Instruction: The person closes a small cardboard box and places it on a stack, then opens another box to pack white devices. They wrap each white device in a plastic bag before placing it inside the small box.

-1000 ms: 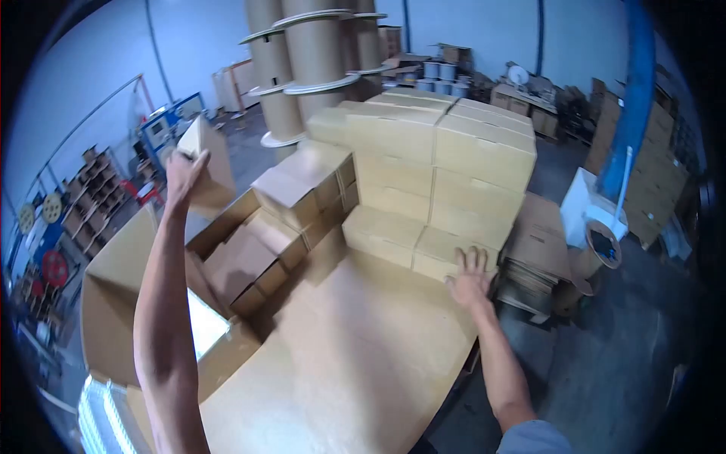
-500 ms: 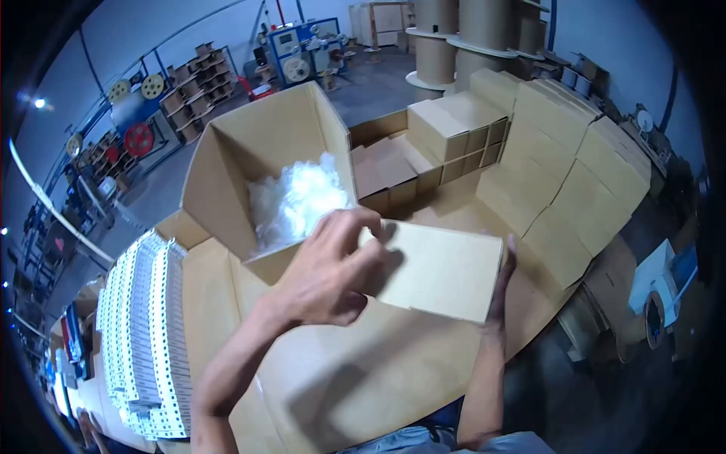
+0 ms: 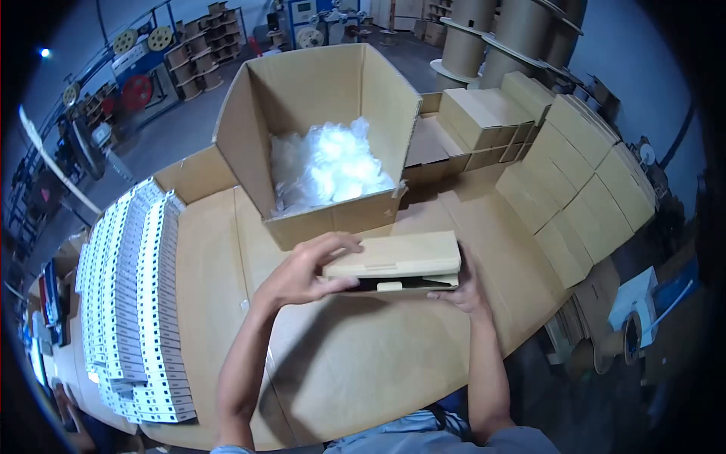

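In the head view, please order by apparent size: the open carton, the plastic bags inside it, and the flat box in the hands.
1. open carton: clearly largest.
2-3. plastic bags and flat box: about alike; the box is nearer the camera, so no sure ranking.
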Motion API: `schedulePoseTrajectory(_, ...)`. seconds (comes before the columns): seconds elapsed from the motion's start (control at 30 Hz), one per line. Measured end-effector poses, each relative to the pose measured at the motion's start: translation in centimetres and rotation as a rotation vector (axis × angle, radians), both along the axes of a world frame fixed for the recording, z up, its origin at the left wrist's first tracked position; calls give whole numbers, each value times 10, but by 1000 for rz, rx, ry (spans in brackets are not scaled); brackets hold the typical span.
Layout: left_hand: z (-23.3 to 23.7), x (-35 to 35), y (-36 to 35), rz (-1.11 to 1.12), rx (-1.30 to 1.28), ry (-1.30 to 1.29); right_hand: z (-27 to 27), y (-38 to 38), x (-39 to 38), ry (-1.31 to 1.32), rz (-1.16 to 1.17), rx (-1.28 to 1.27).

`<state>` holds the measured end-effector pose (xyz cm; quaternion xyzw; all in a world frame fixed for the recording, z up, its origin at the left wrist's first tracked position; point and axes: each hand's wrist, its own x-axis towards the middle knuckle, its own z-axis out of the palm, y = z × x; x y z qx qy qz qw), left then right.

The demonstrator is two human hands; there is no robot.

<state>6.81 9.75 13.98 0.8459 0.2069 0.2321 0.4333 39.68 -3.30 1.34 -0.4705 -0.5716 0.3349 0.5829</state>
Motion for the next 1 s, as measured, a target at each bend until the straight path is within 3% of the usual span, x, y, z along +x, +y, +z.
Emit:
schedulePoseTrajectory(0.13, -56, -46, -10, 338, -117, -71, -29, 8, -27, -1, 154, -223)
schedulePoseTrajectory(0.23, -86, -66, -23, 551, -353, -306, -36, 4, -41, -179, 218, -320)
schedulePoseTrajectory(0.33, -86, -67, -44, 796, -342, -349, -54, -1, -50, -696, 186, -252)
schedulePoseTrajectory(0.4, -115, -65, -52, 859, -262, -377, -61, 0, -50, -676, 212, -262)
schedulePoseTrajectory(0.5, -128, -55, -63, 925, -182, -189, -56, -4, -55, -648, 189, -316)
schedulePoseTrajectory(0.63, -113, -56, -88, 870, -193, -176, -53, -8, -64, -788, 146, -308)
schedulePoseTrajectory(0.67, -98, -57, -100, 839, -251, -113, -48, -9, -65, -674, 182, -356)
schedulePoseTrajectory(0.73, -101, -50, -116, 850, -67, -135, -25, -17, -67, -446, 244, -450)
schedulePoseTrajectory(0.77, -100, -48, -122, 870, 0, -101, -13, -24, -71, -58, 299, -391)
schedulePoseTrajectory(0.83, -93, -34, -129, 888, 133, -48, -6, -25, -72, 73, 210, -280)
schedulePoseTrajectory(0.87, -93, -27, -131, 886, 39, -97, -3, -27, -72, 135, 159, -228)
schedulePoseTrajectory(0.93, -110, -18, -124, 858, 128, -31, 14, -22, -91, -270, 83, -174)
schedulePoseTrajectory(1.0, -112, -6, -121, 910, 111, -177, 21, -15, -100, -669, -20, -188)
